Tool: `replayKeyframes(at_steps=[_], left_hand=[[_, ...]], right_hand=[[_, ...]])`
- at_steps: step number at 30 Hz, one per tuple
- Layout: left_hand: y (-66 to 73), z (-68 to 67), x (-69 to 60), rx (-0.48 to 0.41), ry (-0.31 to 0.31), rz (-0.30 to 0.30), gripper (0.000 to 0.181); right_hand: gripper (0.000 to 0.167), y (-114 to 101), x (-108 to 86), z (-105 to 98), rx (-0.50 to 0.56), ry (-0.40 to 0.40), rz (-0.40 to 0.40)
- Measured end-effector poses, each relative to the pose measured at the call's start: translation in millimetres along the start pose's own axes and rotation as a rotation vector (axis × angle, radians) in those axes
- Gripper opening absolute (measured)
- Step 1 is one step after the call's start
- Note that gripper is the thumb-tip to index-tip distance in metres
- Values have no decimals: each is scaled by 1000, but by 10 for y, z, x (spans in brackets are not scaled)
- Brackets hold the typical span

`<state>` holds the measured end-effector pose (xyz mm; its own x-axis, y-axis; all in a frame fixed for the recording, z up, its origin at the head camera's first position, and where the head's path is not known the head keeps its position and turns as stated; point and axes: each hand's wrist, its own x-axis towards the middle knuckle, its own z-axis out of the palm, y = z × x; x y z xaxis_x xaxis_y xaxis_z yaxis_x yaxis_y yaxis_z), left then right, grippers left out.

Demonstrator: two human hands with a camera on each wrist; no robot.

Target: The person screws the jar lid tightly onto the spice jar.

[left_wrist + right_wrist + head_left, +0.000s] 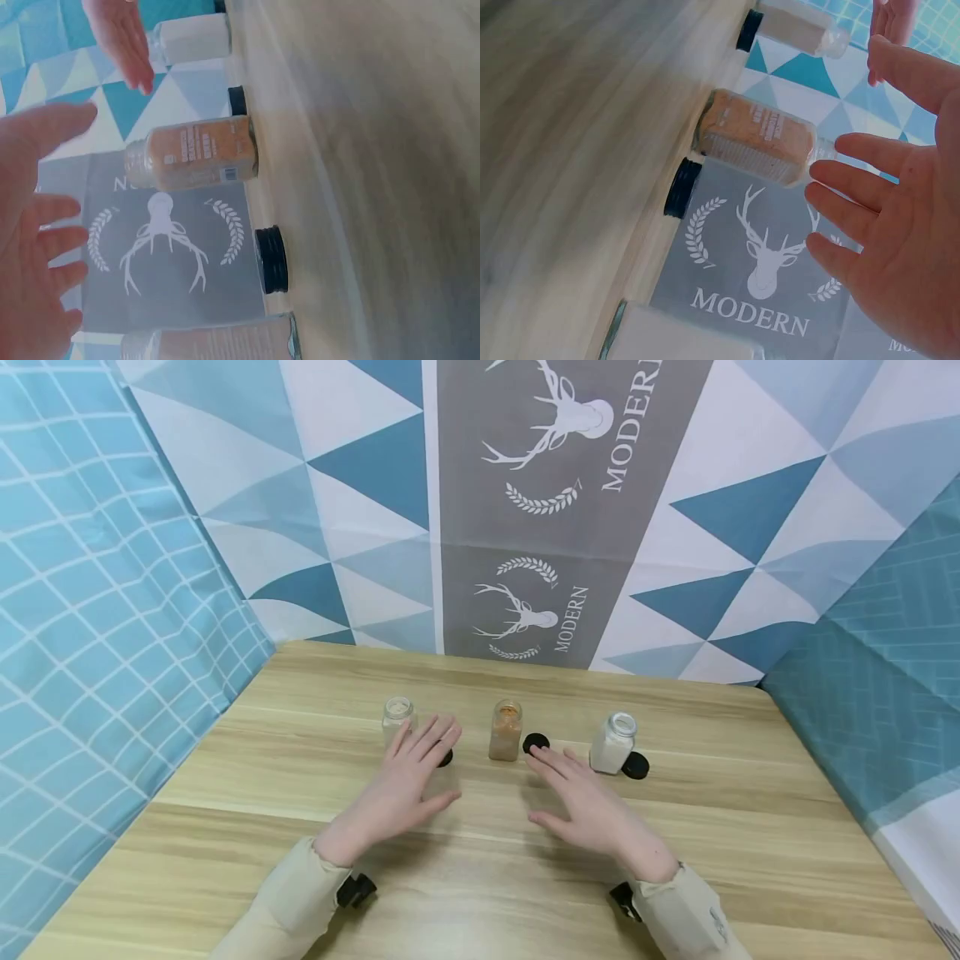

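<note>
Desk (247, 760): wood-grained. From my remote post I list three standing jars and three separate lids, nearer its far edge than its near one.

Left jar (394, 714): glass, uncapped, pale contents; closest of the three to the desk's left edge. Chief risk, I judge: a sideways brush tips it and spills it.

Left hand (397, 787): raised, fingers straight and parted, holding nothing. It partly covers the left jar from the head view; I cannot confirm contact.

Left lid (274, 259): black, between left and middle jars. Half hidden from above, so easily nudged unseen.

Middle jar (505, 735): glass, uncapped, orange-brown contents; about midway between the desk's side edges. An inward swing of either hand might knock it.

Middle lid (536, 742): black, just right of that jar. The lids look alike to me; a mix-up is possible.

Right hand (592, 808): raised, fingers extended, thumb apart, holding nothing. A careless drop could shove the middle lid towards the far edge.

Right jar (612, 748): glass, uncapped, white contents; closest to the right edge. An outward swing may topple it.

Right lid (636, 766): black, beside the right jar. A jar lowered there could land tilted.
</note>
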<state>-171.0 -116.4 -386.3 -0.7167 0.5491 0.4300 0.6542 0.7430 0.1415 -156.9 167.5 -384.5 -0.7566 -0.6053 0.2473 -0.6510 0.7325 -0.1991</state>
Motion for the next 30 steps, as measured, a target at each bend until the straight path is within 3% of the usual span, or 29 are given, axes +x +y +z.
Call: replayKeyframes(at_steps=[9,21,30], left_hand=[[-150,-56,29,-34,162,-113,74],[-354,-31,4,-140,269,-274,77],[-513,0,-38,-332,177,-457,81]], right_hand=[[62,-126,183,12,124,-87,42],[52,-246,557,174,196,-178,50],[47,-349,818,264,212,-147,23]])
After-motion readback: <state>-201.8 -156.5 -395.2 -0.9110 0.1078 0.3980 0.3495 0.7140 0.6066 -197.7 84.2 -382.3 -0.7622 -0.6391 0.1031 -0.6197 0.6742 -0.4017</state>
